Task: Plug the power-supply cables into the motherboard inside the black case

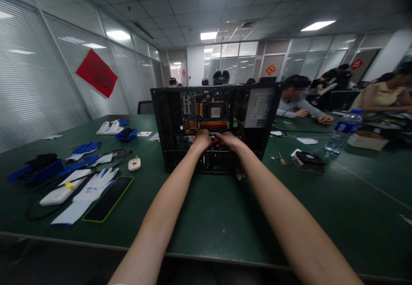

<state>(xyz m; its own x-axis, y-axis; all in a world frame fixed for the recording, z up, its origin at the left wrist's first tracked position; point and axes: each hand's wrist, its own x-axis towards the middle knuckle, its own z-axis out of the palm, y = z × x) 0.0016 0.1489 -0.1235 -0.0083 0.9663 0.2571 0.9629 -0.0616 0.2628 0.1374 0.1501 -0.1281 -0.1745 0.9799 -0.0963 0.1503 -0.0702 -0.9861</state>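
Observation:
An open black computer case (159,134) stands upright on the green table, its inside facing me. In it I see the motherboard (195,110), with a square processor (215,112) and orange-red memory slots (214,124), and the power supply (258,104) at the upper right. Both hands reach into the case just below the memory slots. My left hand (202,139) is closed, its fingertips hidden. My right hand (227,140) is closed beside it, at a small red item (215,142) between the hands. Whether that is a cable or a tool I cannot make out.
On the left lie a phone (108,199), a white glove (96,185), a white power bank (64,187), blue trays (126,134) and cables. To the right are a fan with heatsink (308,160), a water bottle (343,132) and a cardboard box (367,140). Other people sit beyond.

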